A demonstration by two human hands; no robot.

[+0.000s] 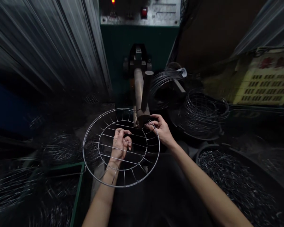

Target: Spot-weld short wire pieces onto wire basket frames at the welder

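A round wire basket (124, 186) with parallel wires across its inner ring hangs in front of a machine's cylindrical arm (139, 88). Beneath those cross wires is my left hand (122, 142), its fingers curled against a wire; the exact grip is partly hidden by the wires. My right hand (159, 127) is closed at the basket's upper right rim, beside the arm's dark end, with thumb and fingers pinching something small that I cannot make out. An upright dark rod (146, 91) stands close to the arm, above my right hand.
Behind stands a green machine (139, 34) with a lit red lamp. Wire rings (203, 107) and a yellow crate (265, 80) are on the right. A tub of small metal pieces (234, 179) is at lower right, a green-edged bin (78, 192) at lower left.
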